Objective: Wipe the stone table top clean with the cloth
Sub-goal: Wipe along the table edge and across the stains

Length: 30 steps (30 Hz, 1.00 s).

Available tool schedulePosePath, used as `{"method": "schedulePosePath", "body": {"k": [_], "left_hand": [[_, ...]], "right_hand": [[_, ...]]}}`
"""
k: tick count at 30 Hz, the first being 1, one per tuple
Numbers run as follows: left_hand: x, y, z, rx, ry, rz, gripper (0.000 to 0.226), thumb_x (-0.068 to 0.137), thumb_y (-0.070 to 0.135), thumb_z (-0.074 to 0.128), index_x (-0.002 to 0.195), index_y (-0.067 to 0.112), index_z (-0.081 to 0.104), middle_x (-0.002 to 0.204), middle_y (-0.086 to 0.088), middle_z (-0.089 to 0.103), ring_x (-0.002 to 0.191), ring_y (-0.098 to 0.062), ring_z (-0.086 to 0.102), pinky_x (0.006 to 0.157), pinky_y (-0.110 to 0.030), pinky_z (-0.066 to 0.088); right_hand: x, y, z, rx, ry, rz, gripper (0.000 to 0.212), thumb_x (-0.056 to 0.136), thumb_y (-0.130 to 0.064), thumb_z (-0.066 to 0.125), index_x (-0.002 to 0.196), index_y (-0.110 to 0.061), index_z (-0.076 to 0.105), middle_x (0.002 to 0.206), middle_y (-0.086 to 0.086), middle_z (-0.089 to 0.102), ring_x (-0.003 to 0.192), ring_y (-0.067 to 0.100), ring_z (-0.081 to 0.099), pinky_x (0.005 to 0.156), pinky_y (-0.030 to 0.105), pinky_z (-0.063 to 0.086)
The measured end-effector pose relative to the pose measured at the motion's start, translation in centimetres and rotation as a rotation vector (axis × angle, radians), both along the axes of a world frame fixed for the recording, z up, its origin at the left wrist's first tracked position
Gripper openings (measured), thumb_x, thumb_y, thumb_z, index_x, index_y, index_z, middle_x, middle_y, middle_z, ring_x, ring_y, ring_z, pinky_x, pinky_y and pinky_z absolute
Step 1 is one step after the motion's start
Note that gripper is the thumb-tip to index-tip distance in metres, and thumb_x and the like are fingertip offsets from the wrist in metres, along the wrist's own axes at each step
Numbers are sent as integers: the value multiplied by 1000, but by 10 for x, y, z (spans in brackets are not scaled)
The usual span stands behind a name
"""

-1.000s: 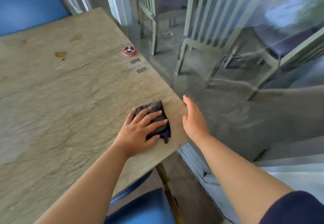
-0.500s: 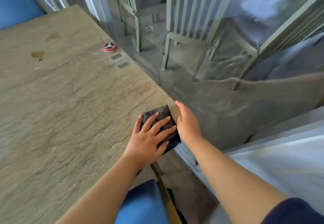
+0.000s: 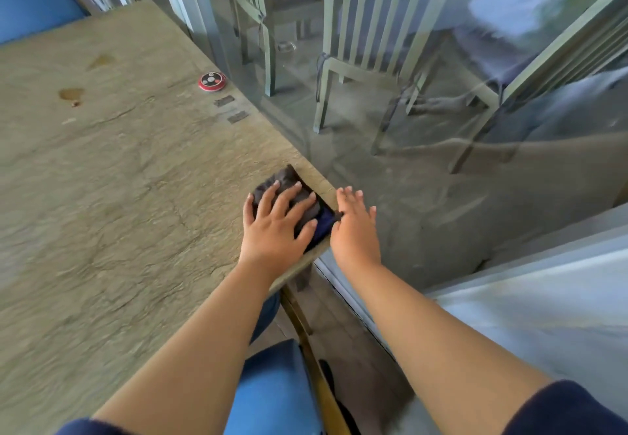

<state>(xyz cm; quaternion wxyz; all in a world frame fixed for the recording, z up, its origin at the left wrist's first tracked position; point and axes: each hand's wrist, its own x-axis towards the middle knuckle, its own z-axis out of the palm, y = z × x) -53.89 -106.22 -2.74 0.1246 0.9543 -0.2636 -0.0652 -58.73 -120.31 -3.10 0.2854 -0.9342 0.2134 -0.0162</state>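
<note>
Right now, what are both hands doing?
Left hand: open, flat, pressing the cloth on the table.
Right hand: open, holding nothing, past the table's edge.

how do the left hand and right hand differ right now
The left hand lies flat on the dark cloth, over the stone table top; the right hand holds nothing. The left sits inside the table's corner; the right is at the edge, beyond it. Both are open, palms down, fingers spread.

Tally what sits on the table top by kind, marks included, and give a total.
Cloth: 1, dark, under the left hand
Round red call button: 1
Small grey tags: 2
Brown stains: 2
Total: 6
</note>
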Motion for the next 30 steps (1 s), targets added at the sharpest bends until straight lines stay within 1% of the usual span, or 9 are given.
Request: {"method": "schedulePosePath", "body": {"k": [4, 8, 10, 15, 22, 24, 26, 28, 30], "left_hand": [[0, 45, 5, -184, 71, -78, 52, 96, 51, 16, 146, 47, 28, 156, 19, 23, 147, -3, 3, 120, -42, -5], [14, 100, 3, -83, -9, 293, 49, 102, 44, 19, 150, 44, 12, 161, 14, 5, 147, -7, -11, 119, -42, -12], [19, 129, -1, 55, 6, 423, 51, 100, 50, 16, 150, 46, 6, 161, 14, -2, 147, -11, -17, 118, -47, -14], [21, 150, -8, 68, 37, 543, 53, 95, 60, 15, 146, 56, 0, 161, 19, -3, 147, -11, -16, 117, -52, -12], [26, 159, -15, -26, 25, 496, 52, 96, 56, 18, 145, 57, 1, 157, 24, -8, 146, -7, -17, 118, -43, -13], [28, 169, -12, -214, 8, 549, 57, 94, 43, 35, 149, 45, 21, 160, 16, 14, 148, -10, 5, 121, -40, 2], [33, 187, -9, -293, -34, 660, 55, 93, 28, 46, 147, 29, 36, 157, 5, 28, 144, -18, 24, 119, -42, 17], [40, 211, -6, -169, -58, 734, 53, 95, 30, 47, 147, 28, 36, 159, 5, 23, 146, -19, 19, 120, -42, 10], [53, 241, -5, -20, -36, 737, 55, 96, 44, 42, 149, 36, 28, 161, 10, 12, 149, -13, 2, 120, -45, -6]], "right_hand": [[-1, 42, 5, -32, -157, 107, 61, 91, 0, 40, 149, -11, 24, 157, 10, 22, 148, 22, 6, 119, 36, -5], [10, 86, 0, -222, -28, 239, 58, 95, -50, 28, 150, -34, 19, 160, 12, 10, 146, 39, -1, 117, 50, -3], [21, 95, -5, -307, 30, 309, 63, 92, -62, 29, 149, -41, 16, 161, 8, -1, 144, 44, -4, 116, 56, -1], [75, 101, -14, -394, -4, 323, 60, 93, -55, 38, 148, -32, 29, 159, 6, 17, 145, 38, 10, 116, 56, 6], [164, 143, -9, -328, 82, 185, 61, 99, -48, 26, 153, -23, 10, 161, 9, -2, 147, 30, -3, 119, 45, -1], [164, 170, -10, -290, 0, 294, 56, 99, -38, 31, 151, -21, 19, 160, 10, 7, 146, 31, 6, 118, 44, 4], [152, 195, -11, -181, -159, 549, 51, 94, -26, 36, 143, -20, 41, 155, 10, 28, 142, 32, 24, 116, 45, 14], [141, 206, -17, -105, -227, 781, 50, 89, -22, 32, 134, -21, 54, 148, 6, 43, 137, 30, 38, 114, 44, 22], [152, 203, -23, -123, -277, 740, 48, 87, -22, 36, 129, -22, 59, 142, 5, 51, 130, 29, 47, 110, 43, 29]]}}
